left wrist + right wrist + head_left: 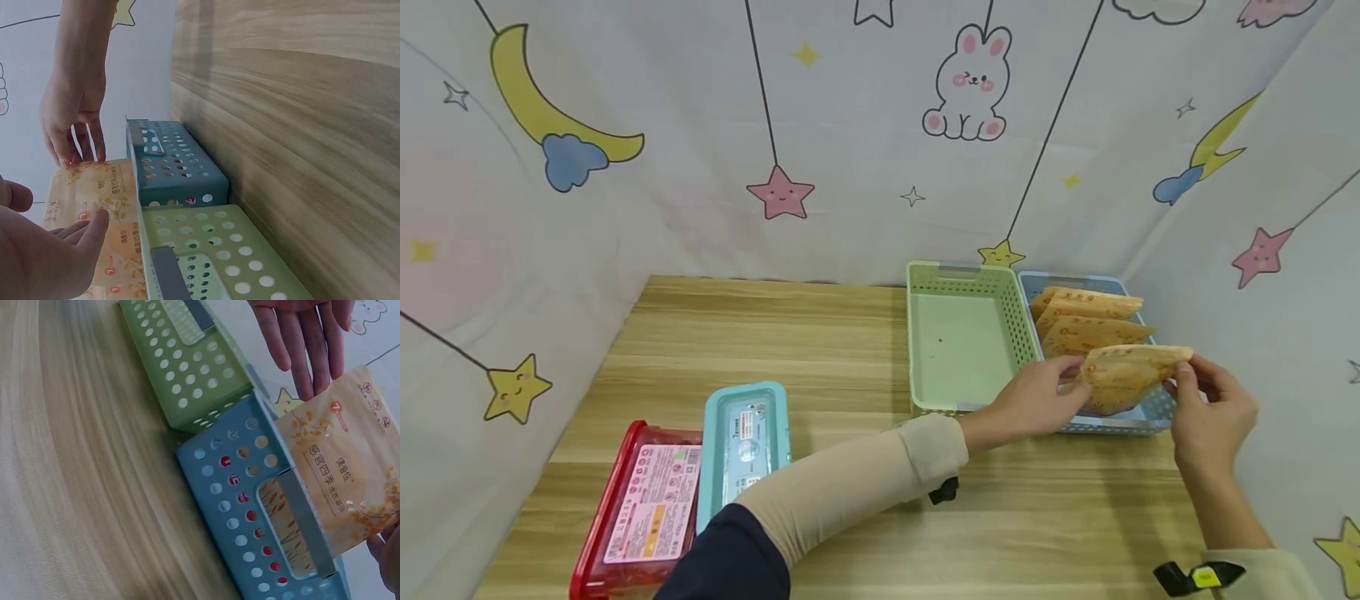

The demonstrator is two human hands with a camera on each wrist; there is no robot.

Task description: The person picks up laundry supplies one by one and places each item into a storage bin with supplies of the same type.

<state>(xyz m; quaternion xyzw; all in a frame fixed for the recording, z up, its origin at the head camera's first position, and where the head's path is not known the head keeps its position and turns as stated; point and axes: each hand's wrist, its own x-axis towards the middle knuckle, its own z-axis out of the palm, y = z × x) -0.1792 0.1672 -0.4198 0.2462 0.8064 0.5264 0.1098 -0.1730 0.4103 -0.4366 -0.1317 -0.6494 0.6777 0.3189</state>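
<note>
A printed tan pouch (1123, 379) stands upright at the front of the blue basket (1078, 425). My right hand (1213, 412) pinches its right end between thumb and fingers. At its left end is my left hand (1048, 396), with the fingers stretched out; the right wrist view shows these fingers (306, 350) straight, at the edge of the pouch (344, 462). Behind it, several similar pouches (1093, 333) stand in the same basket. In the left wrist view, my right hand (75, 112) reaches down to the pouch (87, 184).
A green perforated basket (912, 350) adjoins the blue one on its left. On the left of the wooden table (760, 325) are a red-rimmed box (651, 500) and a light-blue lidded box (748, 433). A patterned cloth (850, 225) hangs behind and along the sides.
</note>
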